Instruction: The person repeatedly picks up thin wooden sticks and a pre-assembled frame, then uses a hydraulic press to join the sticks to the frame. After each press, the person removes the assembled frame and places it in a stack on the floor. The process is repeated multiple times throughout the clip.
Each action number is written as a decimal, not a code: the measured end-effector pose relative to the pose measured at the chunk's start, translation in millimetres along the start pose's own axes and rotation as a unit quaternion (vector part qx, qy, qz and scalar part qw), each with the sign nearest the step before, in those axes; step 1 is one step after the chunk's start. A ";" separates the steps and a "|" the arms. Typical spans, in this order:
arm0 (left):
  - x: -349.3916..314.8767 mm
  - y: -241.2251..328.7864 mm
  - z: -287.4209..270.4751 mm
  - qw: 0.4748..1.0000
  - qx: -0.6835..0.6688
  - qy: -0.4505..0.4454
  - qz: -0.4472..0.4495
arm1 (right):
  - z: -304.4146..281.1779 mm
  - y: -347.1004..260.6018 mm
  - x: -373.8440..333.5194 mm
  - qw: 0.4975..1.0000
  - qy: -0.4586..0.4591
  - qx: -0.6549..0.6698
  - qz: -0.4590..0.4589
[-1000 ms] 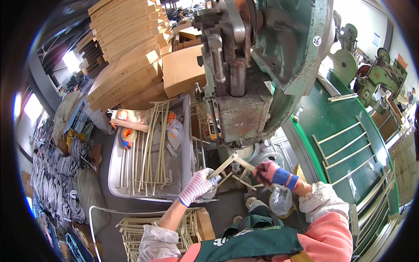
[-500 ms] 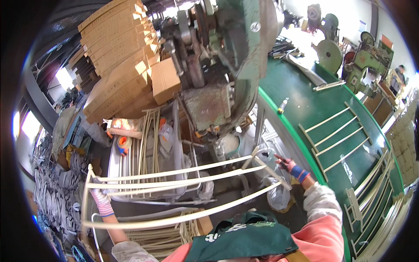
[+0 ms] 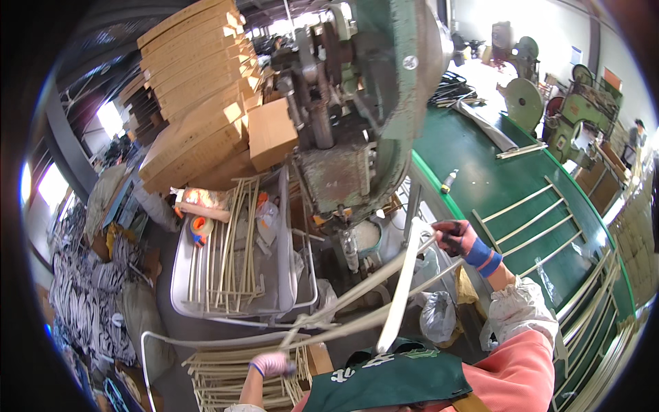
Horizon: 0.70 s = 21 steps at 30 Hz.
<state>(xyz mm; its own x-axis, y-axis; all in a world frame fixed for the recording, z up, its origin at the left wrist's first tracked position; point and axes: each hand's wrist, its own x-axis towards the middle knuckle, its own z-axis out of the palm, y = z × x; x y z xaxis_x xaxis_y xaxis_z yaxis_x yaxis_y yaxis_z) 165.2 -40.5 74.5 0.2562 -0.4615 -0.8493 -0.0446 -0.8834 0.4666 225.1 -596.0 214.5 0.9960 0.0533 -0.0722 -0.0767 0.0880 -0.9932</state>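
A cream-coloured frame of long thin bars [image 3: 401,295] is tilted in front of me, its bars smeared by motion. My right hand [image 3: 458,239], in a glove with a blue wrist band, is closed on the upper right end of this frame. My left hand [image 3: 273,364], in a pale pink striped glove, is low down beside the frame's lower left end. Blur hides its fingers, and I cannot tell whether it touches the frame. Beneath it lies a stack of similar cream bars [image 3: 230,374].
A worn green press [image 3: 336,172] stands ahead. Left of it, a pale bin [image 3: 180,292] holds bars and a tape roll [image 3: 201,226]; cardboard boxes [image 3: 199,103] rise behind. On the right, a green-topped table [image 3: 480,185] carries another ladder-like frame [image 3: 534,232] and a small bottle [image 3: 449,180].
The frame has swung from lying broadly across in front of me to a steep tilt. My left hand has moved right and down; my right hand has come slightly up to the frame's end.
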 end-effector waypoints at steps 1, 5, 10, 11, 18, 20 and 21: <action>-4.9 34.9 -14.9 0.981 0.029 0.189 -0.014 | 16.3 1.6 2.2 0.997 -0.055 -0.050 -0.023; 2.1 175.1 -56.8 0.821 -0.255 0.324 0.395 | 74.9 30.1 20.8 0.936 -0.172 -0.279 -0.127; 60.8 248.3 -53.0 0.811 -0.431 0.071 0.390 | 83.8 45.5 44.9 0.945 -0.134 -0.285 -0.089; 69.9 245.8 -62.6 0.766 -0.438 0.137 0.450 | 82.8 44.7 49.2 0.949 -0.120 -0.284 -0.061; 122.6 251.9 -130.3 0.571 -0.675 0.346 0.315 | 111.1 47.7 71.4 0.993 -0.087 0.047 0.065; 125.3 257.0 -136.0 0.562 -0.677 0.363 0.307 | 120.6 51.9 76.6 0.992 -0.052 0.025 0.112; 124.4 258.7 -136.8 0.576 -0.664 0.385 0.281 | 123.6 53.9 77.4 0.990 -0.049 0.054 0.118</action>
<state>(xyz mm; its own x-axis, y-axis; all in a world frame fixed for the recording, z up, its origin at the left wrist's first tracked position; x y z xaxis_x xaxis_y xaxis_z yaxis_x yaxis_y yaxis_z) 317.7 -315.2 123.3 0.9367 -0.0199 -0.3495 0.3180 0.4659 0.8257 292.3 -464.2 166.7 0.9409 0.1811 -0.2861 -0.3162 0.1680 -0.9337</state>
